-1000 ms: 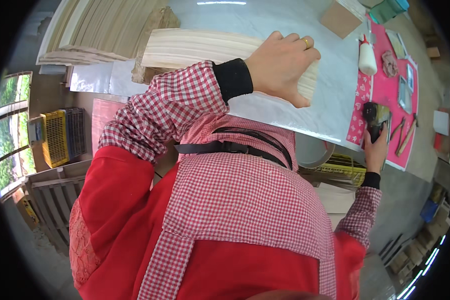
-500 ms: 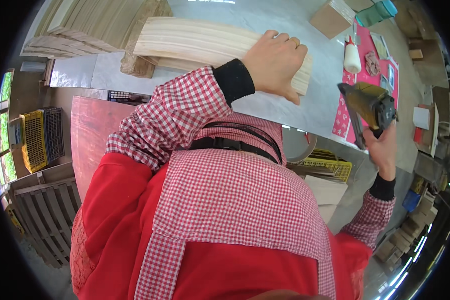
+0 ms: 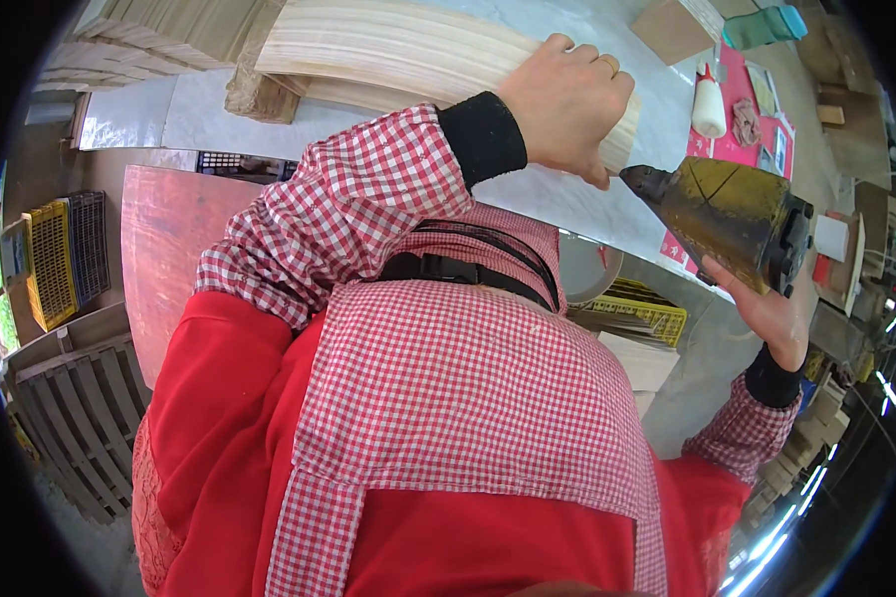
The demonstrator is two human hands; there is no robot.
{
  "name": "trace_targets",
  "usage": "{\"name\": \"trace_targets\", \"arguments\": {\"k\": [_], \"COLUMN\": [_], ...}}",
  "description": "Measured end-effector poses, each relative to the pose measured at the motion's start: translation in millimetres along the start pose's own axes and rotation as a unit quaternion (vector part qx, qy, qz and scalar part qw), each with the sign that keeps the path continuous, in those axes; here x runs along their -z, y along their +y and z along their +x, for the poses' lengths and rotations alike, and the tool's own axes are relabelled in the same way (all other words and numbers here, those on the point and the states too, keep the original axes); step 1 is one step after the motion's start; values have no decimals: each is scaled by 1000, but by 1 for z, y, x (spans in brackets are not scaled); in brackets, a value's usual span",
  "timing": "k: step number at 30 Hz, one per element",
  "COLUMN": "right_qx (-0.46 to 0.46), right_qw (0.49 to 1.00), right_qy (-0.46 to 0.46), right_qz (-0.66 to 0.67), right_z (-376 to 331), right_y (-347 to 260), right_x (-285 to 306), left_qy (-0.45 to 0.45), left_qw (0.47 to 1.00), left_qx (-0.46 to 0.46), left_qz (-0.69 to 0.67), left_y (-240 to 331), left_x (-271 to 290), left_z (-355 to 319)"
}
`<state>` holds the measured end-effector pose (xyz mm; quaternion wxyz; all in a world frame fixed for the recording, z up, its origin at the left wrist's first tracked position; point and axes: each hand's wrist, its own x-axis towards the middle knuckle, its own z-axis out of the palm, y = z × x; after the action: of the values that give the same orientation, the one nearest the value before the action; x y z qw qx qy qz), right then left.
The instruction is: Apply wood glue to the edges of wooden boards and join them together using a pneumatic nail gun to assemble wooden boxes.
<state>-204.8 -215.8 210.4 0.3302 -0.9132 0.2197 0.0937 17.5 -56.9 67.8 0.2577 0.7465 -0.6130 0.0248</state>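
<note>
My left hand (image 3: 567,107) is closed over the right end of a pale wooden board (image 3: 398,48), its thumb on the near side. A second wooden piece (image 3: 363,97) shows beneath that board, and the left end lies by a rough wooden block (image 3: 259,92). In my right hand (image 3: 770,316) is a worn yellow-and-black nail gun (image 3: 732,209), held sideways. Its narrow nose points left at the board's end, close to my left thumb; whether it touches the wood I cannot tell. My fingers round the handle are mostly hidden behind the tool.
Stacked boards (image 3: 169,35) stand at the far left of the grey table (image 3: 528,214). To the right are a white glue bottle (image 3: 708,107), a crumpled cloth (image 3: 746,121) on a pink sheet (image 3: 732,75), a brown box (image 3: 672,32) and a teal bottle (image 3: 764,28). Yellow crates (image 3: 50,264) stand at left.
The nail gun has swung left and turned, so its nose is now beside the board's right end. My left hand and the board appear slightly higher and farther right in view.
</note>
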Motion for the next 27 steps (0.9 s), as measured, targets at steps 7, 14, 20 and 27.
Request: {"name": "trace_targets", "arguments": {"k": [7, 14, 20, 27], "right_qx": [-2, -28, 100, -19], "right_qw": [1000, 999, 991, 999], "right_qy": [0, -19, 30, 29], "right_qz": [16, -23, -80, 17], "right_z": [5, 13, 21, 62], "right_y": [3, -8, 6, -5], "right_x": [2, 5, 18, 25], "left_qy": [-8, 4, -6, -28], "left_qw": [1000, 1000, 1000, 999], "left_qx": [5, 5, 23, 39], "left_qz": [4, -1, 18, 24], "left_y": [1, 1, 6, 8], "left_x": [-1, -1, 5, 9], "left_z": [1, 1, -3, -5]}}
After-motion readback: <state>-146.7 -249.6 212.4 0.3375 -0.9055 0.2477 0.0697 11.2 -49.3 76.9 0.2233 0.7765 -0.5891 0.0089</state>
